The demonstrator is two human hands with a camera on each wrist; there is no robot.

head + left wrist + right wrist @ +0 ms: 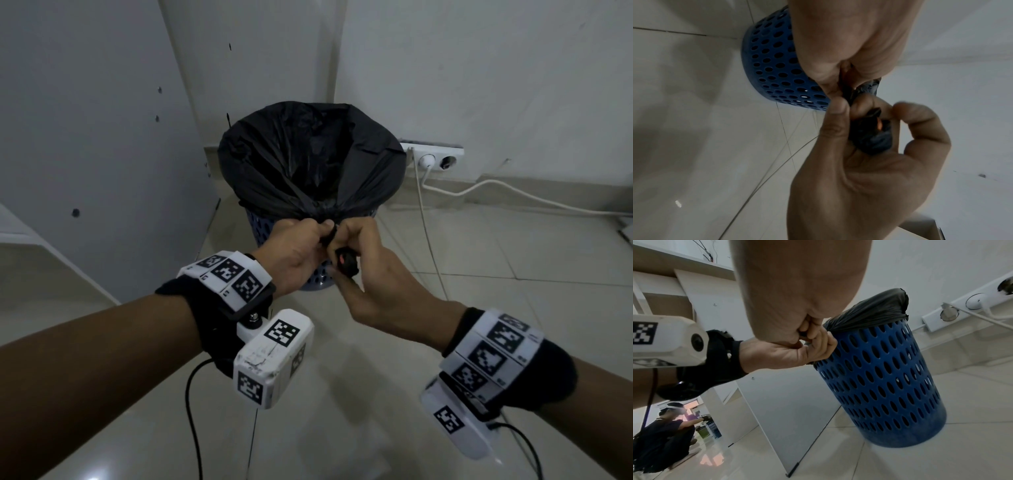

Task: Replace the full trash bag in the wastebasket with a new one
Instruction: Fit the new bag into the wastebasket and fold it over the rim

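A blue perforated wastebasket [263, 233] [890, 378] stands on the floor in a corner. A black trash bag [308, 161] [869, 313] lines it, with its mouth open and folded over the rim. At the near rim the bag's edge is gathered into a bunch. My left hand [322, 233] [844, 87] pinches that bunch. My right hand [342, 246] [809, 331] meets it and grips the same plastic. A small black wad with an orange spot [347, 262] [873, 138] sits in the right palm. What is inside the bag is hidden.
A white cabinet panel [102, 154] stands close on the left. A power strip [435, 156] is on the wall behind the basket, and its white cable [513, 195] runs across the tiled floor at right. Another person [663, 431] crouches far off.
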